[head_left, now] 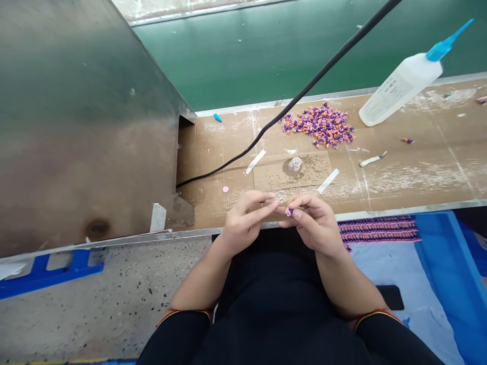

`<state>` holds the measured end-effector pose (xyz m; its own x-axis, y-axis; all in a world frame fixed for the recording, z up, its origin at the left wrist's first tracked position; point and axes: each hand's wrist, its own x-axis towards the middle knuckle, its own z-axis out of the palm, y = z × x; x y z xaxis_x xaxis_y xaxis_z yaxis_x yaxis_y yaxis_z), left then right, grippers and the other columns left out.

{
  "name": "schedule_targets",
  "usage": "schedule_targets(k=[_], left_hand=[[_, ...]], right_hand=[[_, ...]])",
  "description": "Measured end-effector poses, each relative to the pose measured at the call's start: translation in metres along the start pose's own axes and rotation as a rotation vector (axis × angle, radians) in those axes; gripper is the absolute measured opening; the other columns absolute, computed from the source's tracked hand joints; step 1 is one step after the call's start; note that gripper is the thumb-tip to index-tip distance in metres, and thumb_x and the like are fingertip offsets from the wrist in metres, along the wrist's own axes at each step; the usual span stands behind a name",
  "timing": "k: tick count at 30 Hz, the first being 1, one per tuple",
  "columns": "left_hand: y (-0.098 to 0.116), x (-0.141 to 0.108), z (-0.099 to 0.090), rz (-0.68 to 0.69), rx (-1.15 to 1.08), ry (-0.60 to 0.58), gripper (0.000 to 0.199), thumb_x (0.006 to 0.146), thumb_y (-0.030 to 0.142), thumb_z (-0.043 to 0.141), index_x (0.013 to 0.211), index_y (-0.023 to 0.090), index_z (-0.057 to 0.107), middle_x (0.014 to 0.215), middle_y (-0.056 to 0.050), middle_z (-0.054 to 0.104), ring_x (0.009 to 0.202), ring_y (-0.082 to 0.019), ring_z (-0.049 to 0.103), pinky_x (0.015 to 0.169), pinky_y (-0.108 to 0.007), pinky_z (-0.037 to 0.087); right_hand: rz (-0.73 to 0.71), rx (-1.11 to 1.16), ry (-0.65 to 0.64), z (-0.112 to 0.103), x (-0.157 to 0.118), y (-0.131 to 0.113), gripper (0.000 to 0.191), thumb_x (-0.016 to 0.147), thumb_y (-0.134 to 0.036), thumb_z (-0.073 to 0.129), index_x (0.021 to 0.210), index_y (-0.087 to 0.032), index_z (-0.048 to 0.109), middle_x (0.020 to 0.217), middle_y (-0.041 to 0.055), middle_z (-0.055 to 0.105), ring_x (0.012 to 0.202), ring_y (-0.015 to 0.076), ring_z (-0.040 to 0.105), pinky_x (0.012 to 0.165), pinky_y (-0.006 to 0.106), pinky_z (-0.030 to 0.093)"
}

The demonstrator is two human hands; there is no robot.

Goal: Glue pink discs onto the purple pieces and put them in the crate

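My right hand [310, 223] pinches a small purple and orange piece [289, 212] between thumb and fingers. My left hand [247, 220] is right beside it, its fingertips almost at that piece, and I cannot tell whether they hold anything. Both hands hover over the front edge of a cardboard-covered bench [224, 152]. Farther off on the cardboard lie a heap of similar purple and orange pieces [317, 125], a clear plastic cup [294, 164], and a pink disc [225, 189]. A white squeeze bottle with a blue nozzle [401, 86] lies at the right.
A black cable [281, 124] crosses the bench diagonally. A white-handled tool [371, 160] and white strips [327, 181] lie on the cardboard. A grey metal panel [83, 126] stands at the left. Rows of pink and purple pieces [378, 229] rest on a blue tray [445, 263] below right.
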<state>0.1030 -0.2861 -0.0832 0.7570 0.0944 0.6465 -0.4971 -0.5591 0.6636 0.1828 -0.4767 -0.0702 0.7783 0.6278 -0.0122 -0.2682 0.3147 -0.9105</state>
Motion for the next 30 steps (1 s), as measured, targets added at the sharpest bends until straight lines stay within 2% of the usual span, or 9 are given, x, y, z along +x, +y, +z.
schedule_targets(k=[2,4,5,7,10,14,19,24,30], left_hand=[[0.005,0.001,0.002,-0.114,-0.132,0.04,0.041,0.105,0.011,0.069,0.135,0.036,0.081,0.115,-0.007,0.083,0.104,-0.019,0.079,0.092,-0.034,0.068],[0.012,0.0,0.009,-0.39,-0.352,0.178,0.014,0.101,0.031,0.083,0.113,0.032,0.089,0.101,-0.008,0.084,0.092,-0.02,0.081,0.087,-0.034,0.068],[0.016,0.0,0.014,-0.556,-0.487,0.26,0.015,0.095,0.042,0.089,0.103,0.029,0.09,0.096,-0.008,0.084,0.088,-0.021,0.081,0.084,-0.033,0.068],[0.021,-0.001,0.024,-0.844,-0.761,0.392,0.034,0.081,0.056,0.099,0.09,0.025,0.088,0.089,-0.008,0.082,0.08,-0.019,0.078,0.079,-0.031,0.068],[0.024,0.0,0.036,-1.055,-1.037,0.448,0.043,0.069,0.057,0.106,0.085,0.023,0.085,0.088,-0.004,0.081,0.077,-0.013,0.072,0.076,-0.026,0.064],[0.025,0.003,0.043,-1.111,-1.138,0.488,0.042,0.068,0.054,0.107,0.085,0.024,0.085,0.09,-0.003,0.08,0.083,-0.013,0.072,0.08,-0.025,0.063],[0.026,0.004,0.043,-1.086,-1.095,0.507,0.04,0.067,0.054,0.108,0.082,0.024,0.086,0.088,-0.002,0.08,0.076,-0.01,0.069,0.072,-0.021,0.06],[0.027,0.002,0.041,-1.073,-1.037,0.508,0.041,0.067,0.054,0.108,0.08,0.023,0.085,0.086,-0.002,0.079,0.076,-0.01,0.07,0.073,-0.021,0.06],[0.028,0.002,0.042,-1.055,-0.98,0.55,0.042,0.063,0.056,0.109,0.079,0.025,0.086,0.086,-0.003,0.081,0.078,-0.011,0.075,0.077,-0.021,0.064]], right_hand=[[0.011,0.019,0.008,0.001,0.003,0.003,0.029,0.096,-0.052,0.088,0.1,-0.025,0.078,0.088,-0.0002,0.078,0.082,0.0177,0.084,0.061,0.024,0.071],[-0.062,-0.024,0.067,0.004,0.005,0.006,0.03,0.097,-0.053,0.086,0.1,-0.024,0.078,0.084,0.0,0.078,0.075,0.0181,0.083,0.056,0.024,0.069],[-0.128,-0.07,0.111,0.007,0.005,0.008,0.027,0.099,-0.051,0.084,0.101,-0.025,0.079,0.084,0.0004,0.079,0.073,0.0179,0.082,0.055,0.024,0.068],[-0.288,-0.206,0.199,0.014,0.006,0.01,0.015,0.103,-0.041,0.08,0.102,-0.026,0.081,0.088,0.0019,0.081,0.075,0.0177,0.081,0.059,0.026,0.068],[-0.469,-0.433,0.266,0.023,0.006,0.011,0.008,0.103,-0.026,0.076,0.104,-0.028,0.083,0.097,0.0036,0.084,0.082,0.0189,0.081,0.07,0.032,0.07],[-0.579,-0.559,0.281,0.03,0.007,0.015,0.018,0.099,-0.017,0.078,0.111,-0.03,0.084,0.098,0.0026,0.086,0.084,0.0199,0.082,0.073,0.034,0.07],[-0.699,-0.694,0.307,0.032,0.008,0.022,0.022,0.1,-0.017,0.079,0.116,-0.032,0.084,0.099,0.0025,0.087,0.084,0.0215,0.084,0.073,0.036,0.073],[-0.732,-0.797,0.297,0.029,0.008,0.023,0.022,0.101,-0.017,0.079,0.117,-0.032,0.084,0.101,0.0032,0.088,0.083,0.0219,0.085,0.072,0.036,0.074],[-0.751,-0.769,0.285,0.029,0.009,0.025,0.03,0.099,-0.014,0.08,0.121,-0.034,0.083,0.103,0.0026,0.087,0.085,0.0219,0.085,0.075,0.036,0.075]])
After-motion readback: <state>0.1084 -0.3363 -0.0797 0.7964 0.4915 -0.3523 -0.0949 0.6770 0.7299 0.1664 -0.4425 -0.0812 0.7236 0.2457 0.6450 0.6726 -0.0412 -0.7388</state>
